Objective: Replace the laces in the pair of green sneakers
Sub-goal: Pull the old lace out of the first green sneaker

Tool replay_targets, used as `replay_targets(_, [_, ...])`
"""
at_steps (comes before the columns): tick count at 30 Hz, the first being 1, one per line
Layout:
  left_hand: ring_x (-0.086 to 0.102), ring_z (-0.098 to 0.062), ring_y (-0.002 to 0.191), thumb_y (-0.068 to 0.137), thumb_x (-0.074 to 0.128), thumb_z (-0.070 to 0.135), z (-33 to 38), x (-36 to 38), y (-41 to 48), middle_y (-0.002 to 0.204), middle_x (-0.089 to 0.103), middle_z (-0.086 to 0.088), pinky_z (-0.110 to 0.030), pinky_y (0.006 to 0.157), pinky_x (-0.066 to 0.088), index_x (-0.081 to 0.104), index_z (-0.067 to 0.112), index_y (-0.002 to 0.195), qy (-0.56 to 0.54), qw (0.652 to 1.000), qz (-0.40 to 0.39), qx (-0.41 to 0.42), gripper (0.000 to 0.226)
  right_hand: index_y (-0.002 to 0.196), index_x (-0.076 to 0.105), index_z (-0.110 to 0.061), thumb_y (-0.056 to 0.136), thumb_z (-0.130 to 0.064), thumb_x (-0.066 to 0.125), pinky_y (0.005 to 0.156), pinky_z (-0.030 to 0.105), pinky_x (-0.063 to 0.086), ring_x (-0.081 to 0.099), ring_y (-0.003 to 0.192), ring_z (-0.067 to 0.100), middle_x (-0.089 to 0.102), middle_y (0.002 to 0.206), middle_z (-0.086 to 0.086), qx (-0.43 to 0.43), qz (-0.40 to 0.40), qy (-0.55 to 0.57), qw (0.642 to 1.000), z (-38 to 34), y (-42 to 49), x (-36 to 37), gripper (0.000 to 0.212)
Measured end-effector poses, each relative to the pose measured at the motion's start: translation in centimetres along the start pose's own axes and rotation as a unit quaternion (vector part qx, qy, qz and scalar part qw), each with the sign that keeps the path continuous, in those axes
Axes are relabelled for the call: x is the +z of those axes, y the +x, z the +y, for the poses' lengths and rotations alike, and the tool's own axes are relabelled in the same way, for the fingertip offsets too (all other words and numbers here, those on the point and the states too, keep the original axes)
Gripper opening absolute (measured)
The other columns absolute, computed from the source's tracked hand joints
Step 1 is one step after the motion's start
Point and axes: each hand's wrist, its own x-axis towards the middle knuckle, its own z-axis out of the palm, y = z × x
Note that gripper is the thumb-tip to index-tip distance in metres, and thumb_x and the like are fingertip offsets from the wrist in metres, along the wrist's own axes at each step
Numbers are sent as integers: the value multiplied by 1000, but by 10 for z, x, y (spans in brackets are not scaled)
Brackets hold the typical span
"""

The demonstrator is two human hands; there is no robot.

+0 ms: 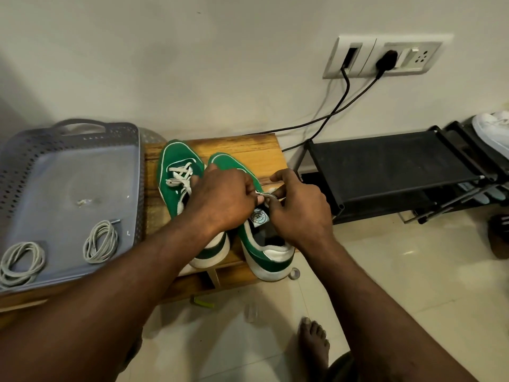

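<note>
The left sneaker and right sneaker fill the middle of the wooden bench, side by side with only a thin gap between them. The left hand and right hand meet over the right sneaker, both pinching its lace, and the forearms bar the near side. Bare wood shows along the far edge, beyond the toes. On the left, the raised perforated wall of the grey tray stands just beside the left sneaker. On the right, a narrow floor gap separates the bench from the black shoe rack. Two cables hang across the far right corner.
</note>
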Motion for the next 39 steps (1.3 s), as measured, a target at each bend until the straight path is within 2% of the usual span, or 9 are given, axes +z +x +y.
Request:
replay_targets(6, [67,-29,87,99,66,17,0,-16,-1,89,74,-16,-55,94,55,72,4,87,-404,911,-72,-33,19,136,53,-33,96,-26,68,78,45,62,69,91,19,74,106,-7,35,2,-20,999,-1,2,-3,43])
replay_targets(11, [65,-15,72,92,74,51,-8,-22,-2,73,70,4,-29,61,45,74,22,78,-107,990,-87,37,32,135,55,-31,96,-26,68,74,41,61,68,87,17,74,106,-7,25,0,-28,999,-5,1,0,41])
replay_targets(17, [65,-17,63,95,74,30,-9,-28,-1,69,73,-8,-40,73,56,75,9,74,-398,914,-65,40,30,133,53,-30,97,-25,64,74,41,61,69,90,20,73,107,-6,21,1,-49,999,-6,2,2,37])
replay_targets(22, [66,-10,66,95,72,47,-5,-28,-5,70,72,4,-28,62,49,81,21,82,-105,987,-93,85,30,128,53,-33,97,-29,63,72,43,60,67,88,20,72,105,-6,11,5,-58,998,-10,1,7,33])
replay_targets(26, [56,-20,56,100,67,23,-8,-39,-8,64,65,-10,-26,59,48,70,6,73,-433,886,-114,120,32,130,53,-29,98,-25,62,74,46,61,68,90,22,71,105,-3,16,6,-63,998,-8,2,6,34])
replay_targets(31, [54,6,49,97,69,45,-18,-35,-5,57,62,15,-23,56,38,79,24,82,-48,979,-156,118,28,133,55,-30,98,-25,67,75,44,62,69,90,17,73,110,-4,33,0,-44,998,-9,3,6,37])
replay_targets(33, [60,9,68,99,69,38,-19,-36,-8,72,68,19,-25,65,41,78,26,82,-125,975,-114,142,22,133,54,-31,98,-25,66,75,43,62,68,90,17,73,109,-4,33,1,-51,998,-10,3,8,36])
replay_targets(36, [69,-4,102,103,62,25,-21,-44,-11,105,75,5,-26,86,51,77,14,88,-348,912,-82,201,24,131,54,-30,99,-25,64,75,43,60,67,91,21,72,109,-2,33,10,-64,997,-9,3,9,33])
replay_targets(39, [65,-23,62,106,51,23,-19,-55,-15,72,68,-10,-31,63,53,67,7,82,-615,754,-131,190,33,131,54,-30,100,-26,62,76,43,61,67,91,20,73,109,-3,41,7,-65,997,-8,5,8,31])
